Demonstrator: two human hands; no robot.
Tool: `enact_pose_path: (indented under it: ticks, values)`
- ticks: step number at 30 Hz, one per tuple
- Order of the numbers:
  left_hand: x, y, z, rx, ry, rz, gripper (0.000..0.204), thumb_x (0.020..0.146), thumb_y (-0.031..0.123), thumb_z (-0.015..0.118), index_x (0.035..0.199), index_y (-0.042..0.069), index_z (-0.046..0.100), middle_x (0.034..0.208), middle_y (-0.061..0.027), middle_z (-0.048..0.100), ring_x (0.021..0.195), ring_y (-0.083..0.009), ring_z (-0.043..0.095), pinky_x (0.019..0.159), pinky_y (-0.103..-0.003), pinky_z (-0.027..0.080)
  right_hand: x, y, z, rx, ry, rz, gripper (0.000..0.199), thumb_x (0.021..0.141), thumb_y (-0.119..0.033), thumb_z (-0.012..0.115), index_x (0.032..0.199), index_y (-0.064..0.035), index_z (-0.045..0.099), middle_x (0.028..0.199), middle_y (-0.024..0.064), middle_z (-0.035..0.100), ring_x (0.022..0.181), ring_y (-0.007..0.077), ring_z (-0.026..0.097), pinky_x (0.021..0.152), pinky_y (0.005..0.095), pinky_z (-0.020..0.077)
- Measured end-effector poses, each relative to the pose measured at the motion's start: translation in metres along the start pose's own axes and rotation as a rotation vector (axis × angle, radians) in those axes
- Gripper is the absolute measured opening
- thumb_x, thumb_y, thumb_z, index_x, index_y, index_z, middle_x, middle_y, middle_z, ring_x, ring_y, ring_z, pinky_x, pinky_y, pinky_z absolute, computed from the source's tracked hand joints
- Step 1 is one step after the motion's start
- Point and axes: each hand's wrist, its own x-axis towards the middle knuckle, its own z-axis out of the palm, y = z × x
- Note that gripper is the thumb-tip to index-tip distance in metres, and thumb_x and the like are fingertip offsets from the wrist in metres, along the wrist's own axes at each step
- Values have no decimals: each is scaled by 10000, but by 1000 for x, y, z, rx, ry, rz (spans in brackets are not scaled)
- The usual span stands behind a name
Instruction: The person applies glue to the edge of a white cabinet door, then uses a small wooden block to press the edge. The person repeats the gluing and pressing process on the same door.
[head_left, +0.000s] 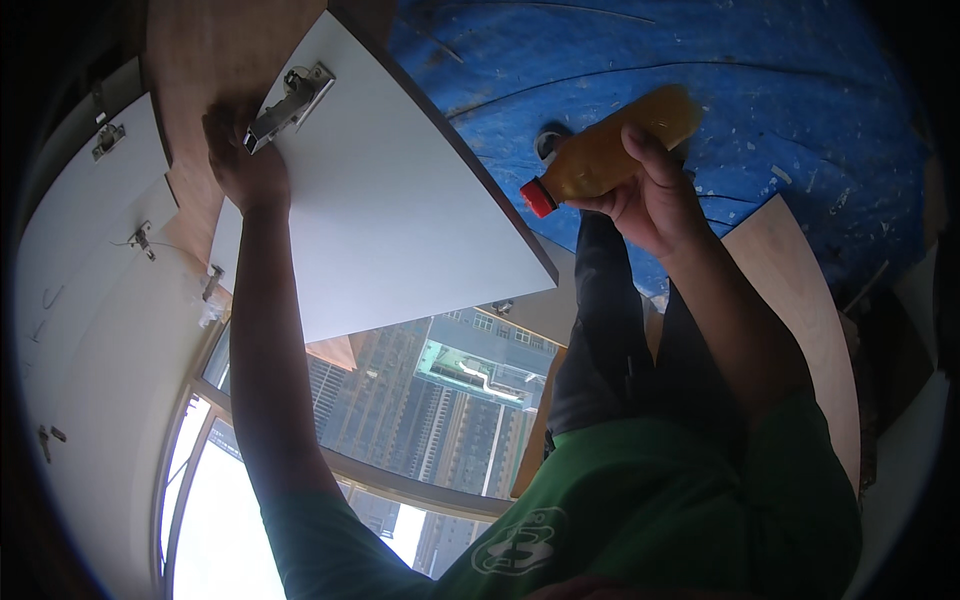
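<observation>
My right hand (650, 200) is closed around a clear plastic bottle (612, 148) of amber-orange liquid. The bottle lies tilted, its red cap (538, 198) on and pointing down to the left. On the left, my left arm reaches up across a white cabinet door panel (400, 190) with a dark edge. Beside a metal hinge (292, 105) fixed on that panel is my left hand (245, 165), close to the brown wooden surface (190, 60). Shadow and the hinge partly hide its fingers, so its grip is unclear.
A blue sheet (780, 130) with white specks covers the floor. Light wood boards (795, 260) lean at right. More white panels with hinges (140, 240) stand at the far left. Below, a window (420, 400) shows tall buildings. My shoe (550, 140) is on the sheet.
</observation>
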Motion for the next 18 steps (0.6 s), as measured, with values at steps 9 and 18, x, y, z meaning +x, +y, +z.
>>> enact_pose_path:
  ticks: [9,18]
  values:
    - [1,18,-2,-47,30,-113,578,1010,291,539,1440,-86,455,1484,-248,510,1382,-359,503,1166,-418,383,-4,10,4,-15,10,-35,545,967,-357,690,1309,4,467,1207,207,633,1163,359,670,901,514,634]
    - [4,1,0,-147,1,-140,653,981,231,596,1486,-99,347,1468,-228,537,1348,-309,550,1143,-371,412,-20,21,4,-46,-4,-134,475,948,-308,722,1279,-17,547,1251,193,646,1239,336,626,1000,544,561]
